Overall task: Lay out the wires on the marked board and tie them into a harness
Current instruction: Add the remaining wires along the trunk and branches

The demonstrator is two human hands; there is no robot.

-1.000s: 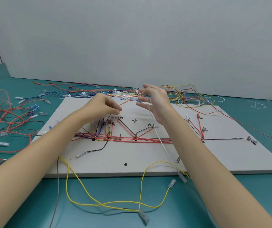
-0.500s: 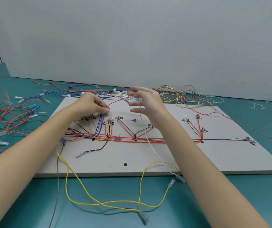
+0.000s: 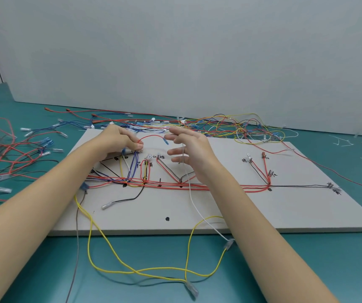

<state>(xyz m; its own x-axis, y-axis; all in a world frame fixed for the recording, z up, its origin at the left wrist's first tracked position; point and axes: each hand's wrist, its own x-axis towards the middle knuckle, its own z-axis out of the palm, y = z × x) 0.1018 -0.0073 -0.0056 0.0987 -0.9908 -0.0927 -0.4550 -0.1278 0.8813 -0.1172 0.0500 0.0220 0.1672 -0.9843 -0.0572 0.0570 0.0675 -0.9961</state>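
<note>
Harness layout, mid-routing. My left hand (image 3: 119,139), at ten o'clock on the marked board (image 3: 285,206), pinches one end of a short red wire (image 3: 151,136) between thumb and fingertips; this grip is closed on the wire. The wire arches toward my right hand (image 3: 188,149), whose fingers are relaxed and spread; whether its fingertips pinch the wire's blue terminal (image 3: 166,141) I cannot tell. A white wire (image 3: 192,197) hangs past that palm toward six o'clock, ending off the board on the counter (image 3: 307,259) near a loose yellow wire (image 3: 132,270). Risk, as I judge it: either forearm could drag across the red trunk bundle (image 3: 197,186) and pull routed wires off their marks.
</note>
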